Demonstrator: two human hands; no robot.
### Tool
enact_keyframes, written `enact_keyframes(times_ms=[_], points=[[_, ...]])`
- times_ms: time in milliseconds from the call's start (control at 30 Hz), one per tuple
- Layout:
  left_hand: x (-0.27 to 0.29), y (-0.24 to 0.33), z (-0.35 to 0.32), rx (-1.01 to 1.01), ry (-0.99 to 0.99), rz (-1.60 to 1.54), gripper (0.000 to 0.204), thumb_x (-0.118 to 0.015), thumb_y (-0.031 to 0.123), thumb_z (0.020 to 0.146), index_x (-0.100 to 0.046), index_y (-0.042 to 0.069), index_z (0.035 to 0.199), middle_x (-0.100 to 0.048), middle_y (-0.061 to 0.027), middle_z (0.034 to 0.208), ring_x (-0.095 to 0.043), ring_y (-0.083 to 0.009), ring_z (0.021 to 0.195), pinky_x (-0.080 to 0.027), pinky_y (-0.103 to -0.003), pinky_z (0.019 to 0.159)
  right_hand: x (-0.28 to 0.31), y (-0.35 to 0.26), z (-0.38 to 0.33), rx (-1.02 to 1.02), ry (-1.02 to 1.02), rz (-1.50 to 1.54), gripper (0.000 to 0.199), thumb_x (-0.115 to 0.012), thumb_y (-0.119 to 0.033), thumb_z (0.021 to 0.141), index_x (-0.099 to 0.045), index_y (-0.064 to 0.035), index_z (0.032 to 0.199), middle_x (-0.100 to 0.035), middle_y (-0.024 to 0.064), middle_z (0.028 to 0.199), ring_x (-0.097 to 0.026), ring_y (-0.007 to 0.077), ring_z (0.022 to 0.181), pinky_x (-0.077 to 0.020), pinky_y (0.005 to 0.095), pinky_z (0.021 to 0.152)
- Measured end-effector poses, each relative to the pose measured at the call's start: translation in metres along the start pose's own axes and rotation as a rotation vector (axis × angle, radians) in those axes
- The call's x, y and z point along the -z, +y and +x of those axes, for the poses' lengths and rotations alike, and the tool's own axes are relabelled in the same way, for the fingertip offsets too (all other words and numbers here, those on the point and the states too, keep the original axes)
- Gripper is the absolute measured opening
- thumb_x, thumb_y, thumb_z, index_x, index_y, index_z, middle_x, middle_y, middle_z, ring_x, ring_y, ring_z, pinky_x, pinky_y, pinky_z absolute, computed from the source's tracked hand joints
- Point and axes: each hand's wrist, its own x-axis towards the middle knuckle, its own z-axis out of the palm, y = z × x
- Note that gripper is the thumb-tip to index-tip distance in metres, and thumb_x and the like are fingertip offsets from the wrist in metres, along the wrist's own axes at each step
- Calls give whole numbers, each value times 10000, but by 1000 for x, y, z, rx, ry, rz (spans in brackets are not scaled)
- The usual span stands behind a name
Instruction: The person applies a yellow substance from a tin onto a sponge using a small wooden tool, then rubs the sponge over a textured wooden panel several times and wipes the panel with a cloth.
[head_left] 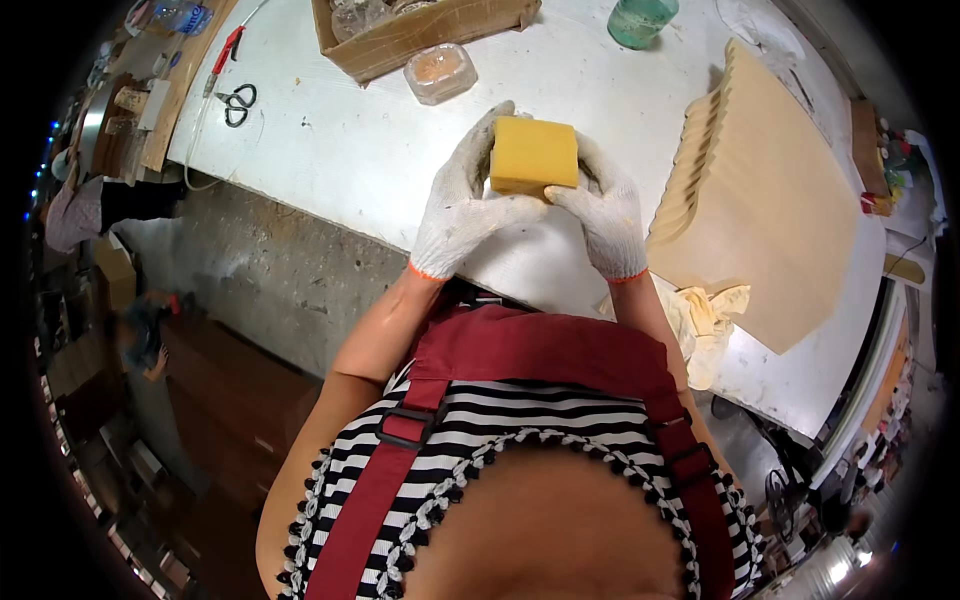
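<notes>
Both my hands wear white knit gloves with orange cuffs. Between them, above the white table's near edge, is a yellow rectangular block (535, 152) with flat faces; its exact kind does not show. My left hand (465, 195) grips its left side, fingers behind it and thumb along the lower edge. On the right side my right hand (605, 200) holds it too, thumb pressed at the lower right corner. The fingers behind the block are partly hidden. Just beyond my left hand lies a small clear plastic tub (440, 73) with something orange-brown inside.
A cardboard box (440, 38) stands at the table's far side, a green translucent cup (642, 22) to its right. Scissors (238, 104) and a red-handled air gun (228, 50) lie left. Stacked beige scalloped panels (770, 200) and a crumpled cloth (705, 318) are at right. Other people are at far left.
</notes>
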Motion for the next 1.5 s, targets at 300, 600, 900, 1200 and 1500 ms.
enact_keyframes(times_ms=[300,600,900,1200,1500], points=[[4,-6,6,130,140,-27,787,-870,106,637,-497,-43,1313,-599,-122,1209,-562,-190,1142,-453,-332,993,4,-7,2,295,48,-560,755,-743,-65,725,-416,16,1401,-508,162,1347,-522,211,1228,-493,325,946],[34,-18,10,-72,164,-82,823,-782,-19,671,-396,-34,1397,-532,-125,1299,-543,-214,1183,-434,-326,1020,-22,-1,30,-61,146,-98,601,-675,-96,804,-468,29,1354,-576,142,1249,-564,187,1129,-469,289,933],[34,-19,13,119,264,-300,949,-780,21,709,-219,-50,1470,-400,-178,1424,-436,-241,1303,-376,-348,1082,-38,13,31,188,267,-454,728,-690,-81,760,-368,69,1396,-494,186,1335,-518,286,1195,-378,339,1049],[37,-14,-1,-11,4,208,868,-740,154,753,-286,-35,1468,-308,-231,1507,-368,-326,1359,-383,-357,1071,-14,15,41,-49,87,-2,769,-697,-185,750,-357,22,1409,-524,154,1294,-540,279,1174,-475,375,967],[33,-6,20,181,68,-257,820,-766,160,783,-327,-91,1428,-527,-204,1308,-531,-238,1194,-435,-325,1021,-13,21,32,-213,-41,416,673,-630,-260,806,-402,12,1377,-523,170,1282,-528,277,1181,-445,369,996]])
